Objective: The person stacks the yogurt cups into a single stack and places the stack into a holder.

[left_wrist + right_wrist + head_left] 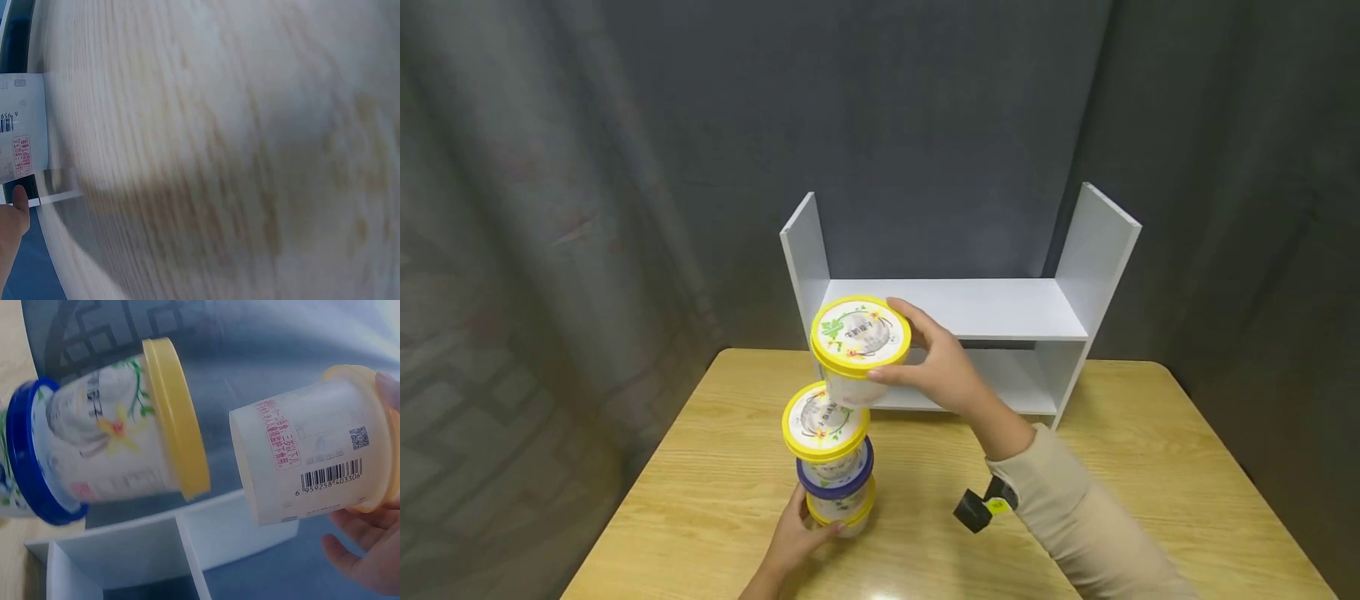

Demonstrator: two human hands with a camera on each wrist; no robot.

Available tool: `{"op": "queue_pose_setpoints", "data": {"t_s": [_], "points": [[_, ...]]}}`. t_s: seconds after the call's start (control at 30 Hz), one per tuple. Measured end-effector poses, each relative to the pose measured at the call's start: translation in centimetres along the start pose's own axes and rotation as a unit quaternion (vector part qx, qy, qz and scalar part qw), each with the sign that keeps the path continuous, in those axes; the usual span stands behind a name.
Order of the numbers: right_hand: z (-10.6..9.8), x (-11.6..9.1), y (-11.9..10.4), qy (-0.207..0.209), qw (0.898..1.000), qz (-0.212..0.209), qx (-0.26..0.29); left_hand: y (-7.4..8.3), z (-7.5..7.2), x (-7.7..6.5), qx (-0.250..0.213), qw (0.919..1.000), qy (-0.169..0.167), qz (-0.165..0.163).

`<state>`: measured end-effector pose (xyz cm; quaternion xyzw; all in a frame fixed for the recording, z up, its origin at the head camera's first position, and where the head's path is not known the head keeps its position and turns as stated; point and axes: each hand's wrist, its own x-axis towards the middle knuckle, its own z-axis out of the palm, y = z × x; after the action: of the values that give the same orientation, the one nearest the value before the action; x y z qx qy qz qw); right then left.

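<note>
Lifted yellow-lid tub (861, 332): since the lid is its widest part, I'd guess that's why the right hand (936, 362) grips it there, thumb near side, fingers far side, lid up. It's airborne, just above the stack, not touching.
Three-tub stack (841, 483): below the right fingers; top tub (826, 421) yellow-lidded, blue-lidded tub (842, 505) in the middle, bottom tub (856, 527) yellow-lidded again.
Left hand (793, 533): curled round the bottom tub, probably steadying a wobbly pile.
White shelf unit (955, 308): beyond the right fingers, two boards between upright sides.
Wooden table (700, 475): pale, grainy, shiny patch right of the left fingers.
Gray curtains (925, 125): hang behind everything and down both sides.
</note>
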<state>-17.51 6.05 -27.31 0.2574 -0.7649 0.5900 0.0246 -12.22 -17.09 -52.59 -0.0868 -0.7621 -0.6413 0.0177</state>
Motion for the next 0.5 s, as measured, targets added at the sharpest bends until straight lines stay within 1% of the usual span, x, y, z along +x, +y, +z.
{"op": "queue_pose_setpoints", "data": {"t_s": [0.17,0.37,0.5], "points": [[1.5,0.0,-0.1,-0.02,1.0,-0.003,0.001,0.1,0.0,-0.1,-0.002,1.0,-0.001,-0.009],[3.0,0.1,0.0,-0.029,0.999,0.006,-0.019,0.3,-0.1,-0.2,0.007,1.0,0.001,-0.001],[3.8,0.4,0.1,-0.037,0.999,0.012,-0.028,0.5,-0.2,-0.4,0.012,0.9999,0.001,-0.002]]}}
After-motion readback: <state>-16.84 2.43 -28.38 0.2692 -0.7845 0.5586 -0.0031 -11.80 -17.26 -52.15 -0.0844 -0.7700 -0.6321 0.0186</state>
